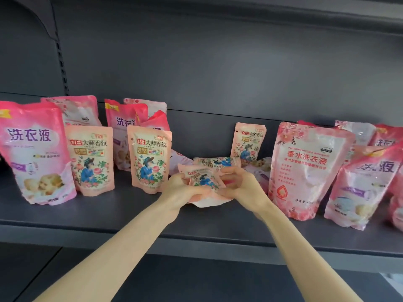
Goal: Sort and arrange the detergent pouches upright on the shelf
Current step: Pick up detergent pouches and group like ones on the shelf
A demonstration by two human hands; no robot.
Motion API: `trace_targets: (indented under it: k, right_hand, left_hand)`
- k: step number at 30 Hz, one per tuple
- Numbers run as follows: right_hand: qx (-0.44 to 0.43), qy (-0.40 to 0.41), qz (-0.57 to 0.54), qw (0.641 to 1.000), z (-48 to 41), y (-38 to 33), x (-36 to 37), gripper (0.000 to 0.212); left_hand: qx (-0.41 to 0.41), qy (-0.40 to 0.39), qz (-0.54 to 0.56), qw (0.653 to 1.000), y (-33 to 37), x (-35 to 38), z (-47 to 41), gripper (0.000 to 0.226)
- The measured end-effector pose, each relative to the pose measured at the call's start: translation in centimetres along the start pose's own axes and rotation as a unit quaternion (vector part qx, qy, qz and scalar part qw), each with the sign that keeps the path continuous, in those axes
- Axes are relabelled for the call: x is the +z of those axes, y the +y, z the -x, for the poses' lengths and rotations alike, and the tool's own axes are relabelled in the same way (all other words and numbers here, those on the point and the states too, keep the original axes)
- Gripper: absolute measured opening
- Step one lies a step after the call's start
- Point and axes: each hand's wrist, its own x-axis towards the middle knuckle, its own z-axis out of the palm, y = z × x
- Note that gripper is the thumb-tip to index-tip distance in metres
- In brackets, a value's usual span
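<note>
The held pouch [204,182], small and peach with a blue figure printed on it, is clamped between both hands above the middle of the shelf [98,214]. The left hand [182,189] has its fingers [177,179] curled round the pouch's left edge. The right hand [241,184] has its fingers curled round the right edge. The pouch is crumpled and tilted back, with its white base toward the person. Whether the base touches the board I cannot tell.

Just behind the fingertips, a flat pouch [218,162] of the same print lies on its side. Beyond the right fingers, near the back wall [218,73], a back pouch [248,142], also peach, stands upright. Just right of the right hand stands a tall rose pouch [305,168], and past it is a leaning pink pouch [362,188].

Left of the left fingers the near peach pouch [150,159] stands upright just beside the knuckles. The far peach pouch [90,160] is beyond it, and farther left stands a big pink pouch [32,153]. More pink pouches stand behind these.
</note>
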Motion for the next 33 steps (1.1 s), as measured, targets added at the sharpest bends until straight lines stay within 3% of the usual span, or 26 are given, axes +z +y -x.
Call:
trace_targets:
  k: [5, 9, 16, 20, 24, 33]
  right_hand:
    - [-0.014, 0.045, 0.026, 0.999, -2.8, 0.6, 0.0, 0.047]
    - [0.003, 0.071, 0.049, 0.996, -5.4, 1.5, 0.4, 0.046]
    - [0.046, 0.067, 0.094, 0.992, -10.4, 1.7, 0.4, 0.039]
    - [0.073, 0.092, 0.206, 0.971, -12.6, 2.6, -0.5, 0.043]
    - [0.133, 0.083, 0.227, 0.961, -13.4, 4.1, -0.8, 0.06]
    - [0.127, 0.143, 0.102, 0.976, -12.7, 2.6, -0.9, 0.073]
  left_hand:
    - [0.038, 0.008, 0.014, 0.999, 0.1, 1.2, -2.2, 0.064]
    - [0.087, -0.009, -0.038, 0.995, -0.1, 1.6, -4.3, 0.065]
    - [0.125, 0.047, -0.097, 0.986, -0.5, 2.1, -8.5, 0.069]
    - [0.1, 0.051, -0.109, 0.988, -1.0, 2.0, -9.2, 0.064]
    - [0.077, 0.05, -0.095, 0.991, -1.5, 1.7, -9.5, 0.054]
    - [0.059, 0.051, -0.045, 0.996, -1.0, 2.0, -8.9, 0.046]
